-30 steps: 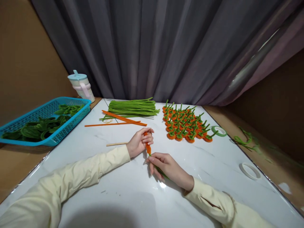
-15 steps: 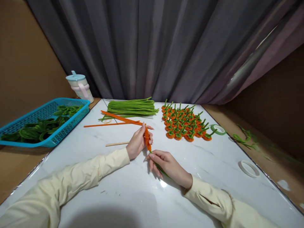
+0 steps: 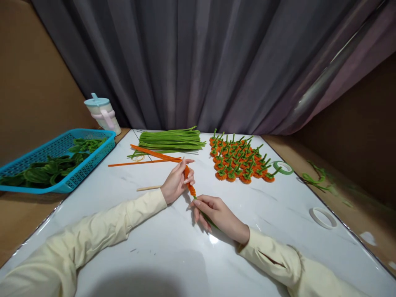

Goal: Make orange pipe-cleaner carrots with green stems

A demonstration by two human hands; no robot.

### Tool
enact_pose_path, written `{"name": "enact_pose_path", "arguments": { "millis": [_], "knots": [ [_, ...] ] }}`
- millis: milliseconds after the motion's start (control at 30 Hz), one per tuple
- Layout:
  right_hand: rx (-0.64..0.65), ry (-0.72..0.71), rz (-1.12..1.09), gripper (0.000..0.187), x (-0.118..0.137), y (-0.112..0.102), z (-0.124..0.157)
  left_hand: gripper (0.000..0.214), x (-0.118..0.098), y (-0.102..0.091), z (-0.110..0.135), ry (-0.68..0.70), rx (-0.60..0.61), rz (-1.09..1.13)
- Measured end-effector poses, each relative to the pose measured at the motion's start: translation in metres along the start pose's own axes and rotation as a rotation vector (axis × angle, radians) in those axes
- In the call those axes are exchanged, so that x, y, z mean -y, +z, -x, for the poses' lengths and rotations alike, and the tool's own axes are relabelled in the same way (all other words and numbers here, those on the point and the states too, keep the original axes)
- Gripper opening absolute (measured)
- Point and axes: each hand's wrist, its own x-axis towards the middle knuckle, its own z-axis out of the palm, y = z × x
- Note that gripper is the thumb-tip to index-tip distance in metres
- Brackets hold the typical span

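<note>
Near the middle of the table, my left hand (image 3: 175, 184) is closed on an orange pipe cleaner (image 3: 192, 190), its thumb and fingers curled round the upper part. The orange fuzz looks coiled and runs down to a green pipe cleaner stem (image 3: 208, 219). My right hand (image 3: 220, 213) pinches that stem between thumb and forefinger just below the orange part; its other fingers hang loosely bent. Loose orange pipe cleaners (image 3: 148, 150) lie just behind my left hand, and a thin wooden stick (image 3: 148, 188) lies beside its wrist.
A bundle of green pipe cleaners (image 3: 170, 139) lies at the back. Rows of orange pieces with green stems (image 3: 239, 159) stand right of it. A green tape roll (image 3: 284, 167) and white ring (image 3: 323, 218) lie rightward. At left are a blue basket (image 3: 71, 181) of green loops and a lidded cup (image 3: 103, 113).
My left hand has turned and shifted slightly left, its fingers now curled further over the orange pipe cleaner. My right hand keeps its pinch on the green stem in nearly the same place.
</note>
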Motion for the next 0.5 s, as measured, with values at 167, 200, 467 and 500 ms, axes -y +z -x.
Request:
{"name": "enact_pose_path", "arguments": {
  "millis": [167,200,467,500],
  "knots": [
    [-0.030,-0.001,0.022,0.034,-0.002,0.000,0.000,0.039,0.007,0.002,0.004,-0.119,-0.004,0.105],
    [-0.029,-0.003,0.039,0.035,-0.003,0.000,0.000,0.038,0.009,0.004,0.007,-0.163,0.014,0.114],
    [0.004,-0.005,0.266,0.043,-0.003,0.000,0.004,0.043,0.006,0.012,0.017,-0.324,0.096,0.134],
    [0.004,0.001,0.277,0.042,-0.002,0.000,0.004,0.043,0.005,0.012,0.017,-0.332,0.095,0.138]
  ]
}}
